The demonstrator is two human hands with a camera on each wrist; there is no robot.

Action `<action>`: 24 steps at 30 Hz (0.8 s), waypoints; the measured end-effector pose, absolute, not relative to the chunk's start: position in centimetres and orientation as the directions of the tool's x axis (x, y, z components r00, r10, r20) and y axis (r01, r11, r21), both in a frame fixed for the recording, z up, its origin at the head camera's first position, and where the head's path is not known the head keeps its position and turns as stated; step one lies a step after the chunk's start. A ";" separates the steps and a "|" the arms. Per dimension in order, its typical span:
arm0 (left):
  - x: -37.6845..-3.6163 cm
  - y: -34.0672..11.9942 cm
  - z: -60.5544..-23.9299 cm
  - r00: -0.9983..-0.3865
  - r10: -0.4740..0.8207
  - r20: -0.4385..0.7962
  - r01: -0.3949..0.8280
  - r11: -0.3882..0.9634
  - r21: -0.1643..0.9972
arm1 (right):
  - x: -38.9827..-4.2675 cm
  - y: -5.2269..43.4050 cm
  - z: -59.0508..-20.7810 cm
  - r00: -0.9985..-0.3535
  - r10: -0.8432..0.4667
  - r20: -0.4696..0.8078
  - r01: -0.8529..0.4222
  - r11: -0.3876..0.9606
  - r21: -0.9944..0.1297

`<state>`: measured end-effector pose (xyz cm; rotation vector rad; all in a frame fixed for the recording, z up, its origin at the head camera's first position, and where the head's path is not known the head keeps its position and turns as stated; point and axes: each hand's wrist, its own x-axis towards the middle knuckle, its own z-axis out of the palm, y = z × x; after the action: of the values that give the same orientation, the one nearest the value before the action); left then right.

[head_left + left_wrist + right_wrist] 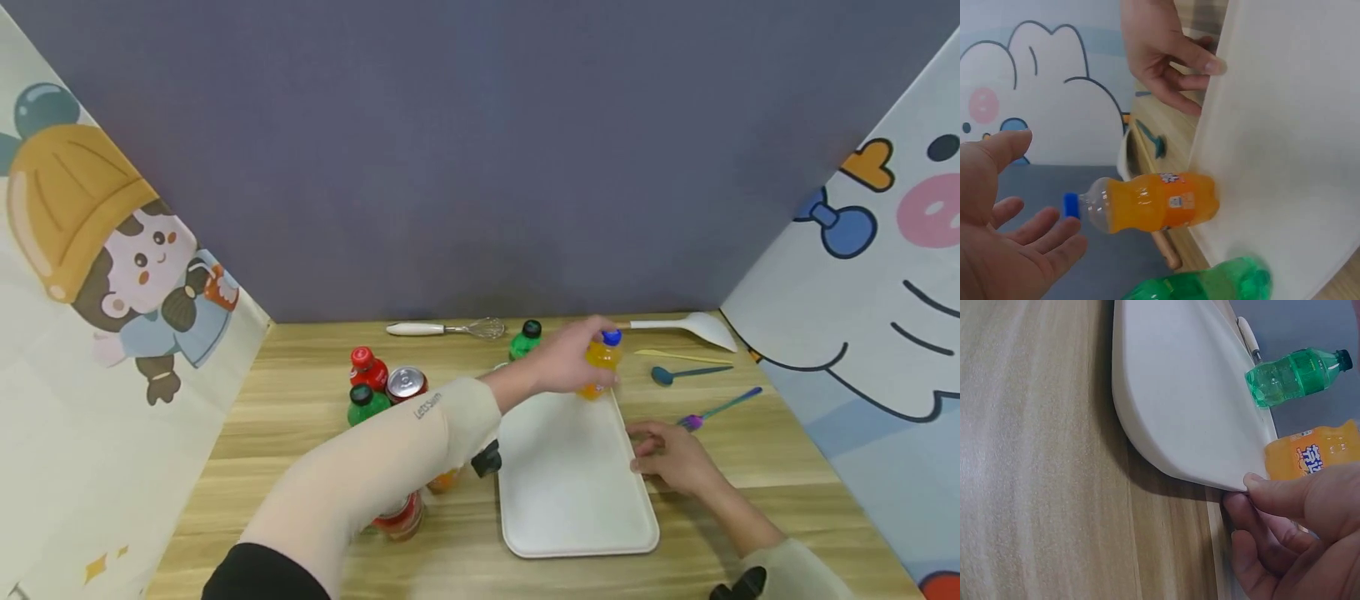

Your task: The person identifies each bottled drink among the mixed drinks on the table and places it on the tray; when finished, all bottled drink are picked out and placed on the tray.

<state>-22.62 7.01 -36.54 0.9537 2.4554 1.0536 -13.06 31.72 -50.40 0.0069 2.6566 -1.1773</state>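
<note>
Orange soda fills the small clear bottle (pixel 1150 205), which has a blue cap and a printed label; it stands upright on the far right corner of the white tray (pixel 570 483), just right of centre in the head view. The left hand (pixel 1004 250) is beside it with fingers spread wide, holding nothing. The right hand (pixel 671 458) pinches the tray's right edge, thumb on top. A green bottle (pixel 1291 370) stands behind.
</note>
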 end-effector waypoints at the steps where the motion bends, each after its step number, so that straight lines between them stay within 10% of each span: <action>1: -22.5 6.7 -36.2 -0.726 0.687 -0.011 0.451 0.489 0.747 | -13.1 31.7 -50.4 -0.972 -0.093 -0.216 0.099 0.675 -0.732; 24: -22.3 -5.2 -32.8 -0.820 0.572 0.015 0.357 0.491 0.795 | -13.0 32.0 -50.8 -0.974 -0.104 -0.202 0.080 0.678 -0.731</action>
<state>-22.32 -5.25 -32.82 0.7915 2.4865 1.2365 -13.01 32.01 -50.79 -0.0192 2.6643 -1.1768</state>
